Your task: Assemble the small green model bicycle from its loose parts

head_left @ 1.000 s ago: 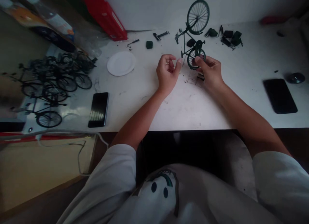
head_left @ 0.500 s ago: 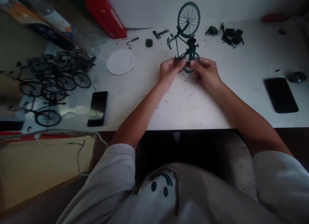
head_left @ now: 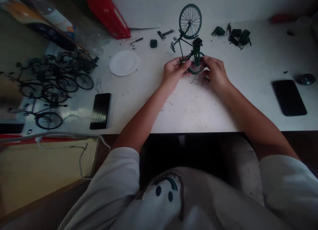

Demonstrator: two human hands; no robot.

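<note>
A dark green model bicycle (head_left: 183,47) is held over the white table, its large spoked front wheel pointing away from me and its rear wheel close to my fingers. My left hand (head_left: 174,71) is closed on the frame and the left side of the rear wheel, thumb on top. At the right edge of that wheel, my right hand (head_left: 216,72) pinches with thumb and finger; its lower fingers curl near a small dark piece (head_left: 206,79). The black seat (head_left: 197,42) shows above the rear wheel.
Several finished-looking model bicycles (head_left: 49,120) crowd the left side, beside a phone (head_left: 100,111) and a white plate (head_left: 124,63). Dark parts (head_left: 238,37) lie at the back right. Another phone (head_left: 289,97) and a mouse (head_left: 306,79) are far right.
The bicycle's front wheel has swung slightly left. My right thumb has moved off the middle of the rear wheel to its right edge, while my left hand has barely moved.
</note>
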